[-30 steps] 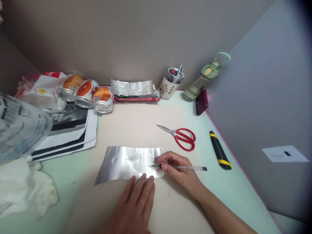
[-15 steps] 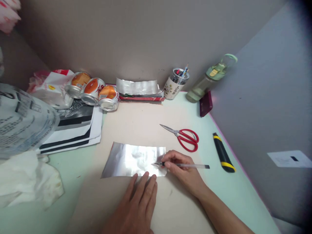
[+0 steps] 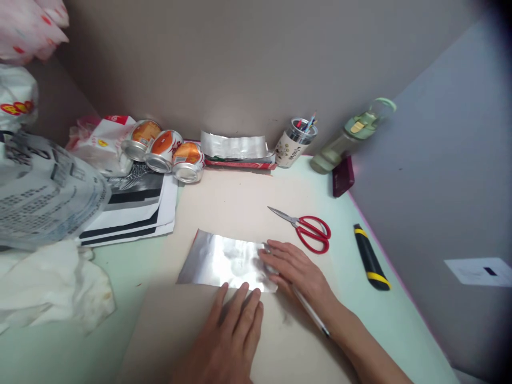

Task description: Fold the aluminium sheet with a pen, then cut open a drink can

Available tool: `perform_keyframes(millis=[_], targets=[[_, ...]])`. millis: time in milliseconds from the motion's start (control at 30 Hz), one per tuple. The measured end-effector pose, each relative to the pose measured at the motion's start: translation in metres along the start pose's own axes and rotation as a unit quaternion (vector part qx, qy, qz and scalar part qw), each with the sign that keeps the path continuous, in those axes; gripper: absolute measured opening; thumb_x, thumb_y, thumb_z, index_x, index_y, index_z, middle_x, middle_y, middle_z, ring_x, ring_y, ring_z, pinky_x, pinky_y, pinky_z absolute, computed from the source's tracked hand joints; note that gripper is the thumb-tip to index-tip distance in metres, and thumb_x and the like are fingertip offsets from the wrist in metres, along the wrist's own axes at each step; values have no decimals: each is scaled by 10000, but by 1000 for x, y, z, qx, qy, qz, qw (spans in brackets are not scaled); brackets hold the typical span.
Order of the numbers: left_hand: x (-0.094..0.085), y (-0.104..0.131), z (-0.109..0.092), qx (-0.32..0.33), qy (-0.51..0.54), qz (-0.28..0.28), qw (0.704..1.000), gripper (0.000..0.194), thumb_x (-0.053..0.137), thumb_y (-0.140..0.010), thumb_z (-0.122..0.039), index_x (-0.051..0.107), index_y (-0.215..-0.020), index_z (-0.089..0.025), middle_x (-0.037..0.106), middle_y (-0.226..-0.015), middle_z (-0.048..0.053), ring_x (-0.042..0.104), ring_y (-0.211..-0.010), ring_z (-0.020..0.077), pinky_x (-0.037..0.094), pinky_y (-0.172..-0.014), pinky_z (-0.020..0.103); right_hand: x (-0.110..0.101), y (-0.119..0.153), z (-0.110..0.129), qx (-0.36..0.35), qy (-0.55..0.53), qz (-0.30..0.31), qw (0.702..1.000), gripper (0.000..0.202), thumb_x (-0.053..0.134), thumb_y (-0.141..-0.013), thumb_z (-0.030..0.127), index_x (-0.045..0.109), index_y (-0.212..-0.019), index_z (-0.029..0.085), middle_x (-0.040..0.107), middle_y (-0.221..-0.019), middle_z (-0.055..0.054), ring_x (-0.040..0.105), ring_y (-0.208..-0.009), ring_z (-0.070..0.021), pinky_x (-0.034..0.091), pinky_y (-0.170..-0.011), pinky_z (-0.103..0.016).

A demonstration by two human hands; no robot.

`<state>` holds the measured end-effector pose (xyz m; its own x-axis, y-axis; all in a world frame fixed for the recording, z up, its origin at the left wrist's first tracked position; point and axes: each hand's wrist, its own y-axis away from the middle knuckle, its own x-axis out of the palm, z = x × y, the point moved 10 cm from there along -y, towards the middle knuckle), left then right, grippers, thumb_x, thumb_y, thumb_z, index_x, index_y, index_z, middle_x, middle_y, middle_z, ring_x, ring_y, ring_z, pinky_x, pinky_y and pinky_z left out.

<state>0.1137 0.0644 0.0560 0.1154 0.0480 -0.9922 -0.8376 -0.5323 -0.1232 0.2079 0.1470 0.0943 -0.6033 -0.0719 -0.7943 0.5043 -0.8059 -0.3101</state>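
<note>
Pen (image 3: 311, 312)'s front end is lost under the right hand (image 3: 298, 269), which also covers a bit of the metal sheet (image 3: 224, 261). Can't tell how the fingers grip it, tbh. Left hand (image 3: 228, 330) gets chopped at the wrist by the bottom edge. Printed bag (image 3: 48, 192) and cloth (image 3: 60, 285) run off the left side, and the bag's small print is mush.
</note>
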Motion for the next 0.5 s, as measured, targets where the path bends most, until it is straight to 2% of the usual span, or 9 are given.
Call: perform_keyframes(millis=[133,233,367,433,500], targets=[[-6,0,4,-9,12,9,1000,540,418,-992,-525,573,-1341,-144,642,-1364,105,554,-1251,332,378,-1001,525,13,7,14,-33,75,79,994,359,555,-999,178,575,-1354,228,722,-1213,-113,592,-1269,-296,461,-1074,-540],[-9,3,6,-19,17,11,1000,459,446,-999,-441,567,-1351,-173,716,-1235,68,621,-1170,311,404,-1009,507,12,13,23,-29,59,123,990,337,568,-995,209,580,-1332,212,744,-1115,-110,679,-1104,-276,478,-1053,-519],[-4,7,8,-30,31,24,999,561,468,-976,-513,532,-1391,-142,702,-1251,121,611,-1186,319,398,-1033,524,7,14,33,-18,-23,169,985,310,574,-997,317,613,-1286,211,743,-980,-84,702,-877,-227,466,-1047,-489],[2,8,8,-31,40,42,998,639,453,-966,-564,503,-1417,-114,643,-1344,169,573,-1237,322,407,-1023,524,5,10,34,4,-95,179,979,295,547,-1009,342,636,-1267,230,726,-968,-79,677,-878,-219,485,-993,-450],[7,8,8,-33,41,61,997,659,433,-971,-570,476,-1438,-107,565,-1434,191,523,-1294,321,406,-1017,526,5,4,29,46,-177,171,968,261,517,-1021,348,690,-1185,243,708,-954,-77,643,-905,-222,512,-871,-391]])
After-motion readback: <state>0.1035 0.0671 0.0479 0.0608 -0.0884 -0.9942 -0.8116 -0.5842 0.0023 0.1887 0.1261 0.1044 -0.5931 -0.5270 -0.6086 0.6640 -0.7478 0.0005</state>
